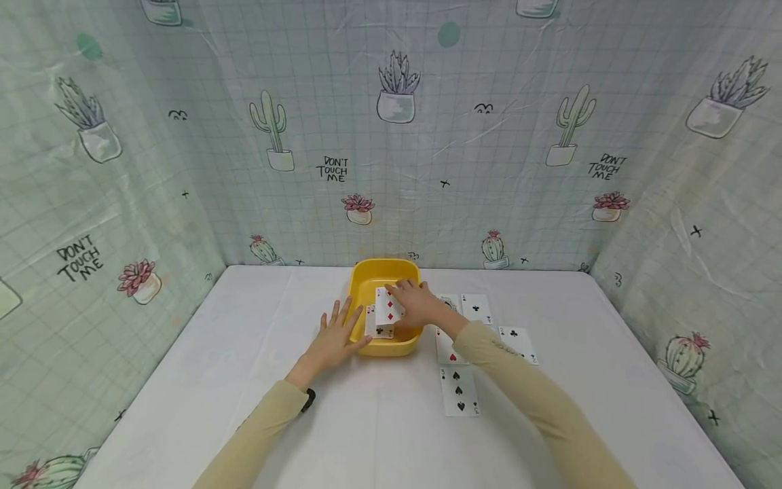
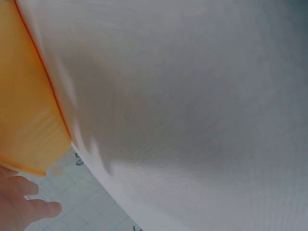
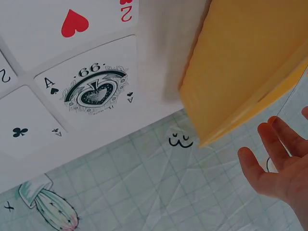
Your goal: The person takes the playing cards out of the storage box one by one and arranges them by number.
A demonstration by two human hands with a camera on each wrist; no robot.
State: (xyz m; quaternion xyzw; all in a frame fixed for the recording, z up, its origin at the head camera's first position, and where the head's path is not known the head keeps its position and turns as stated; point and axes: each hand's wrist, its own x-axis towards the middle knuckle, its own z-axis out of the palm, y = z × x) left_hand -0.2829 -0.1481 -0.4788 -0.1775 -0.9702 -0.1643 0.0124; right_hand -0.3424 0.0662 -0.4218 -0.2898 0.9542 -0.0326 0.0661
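Observation:
My right hand grips a playing card with red diamonds, thumb at its near edge and fingers at its far edge. The card is over a yellow tray, overlapping other cards inside it, one showing a club. My left hand has its fingers spread and straight at the tray's left rim, thumb near the front corner. In the left wrist view, fingertips show beside the tray's wall. The right wrist view shows my right fingers above the tray's rim, the held card mostly hidden there.
Right of the tray lie several face-up cards: a three of spades, a two of hearts, an ace of spades, an ace of clubs and another club card. A patterned cloth hangs behind the white table.

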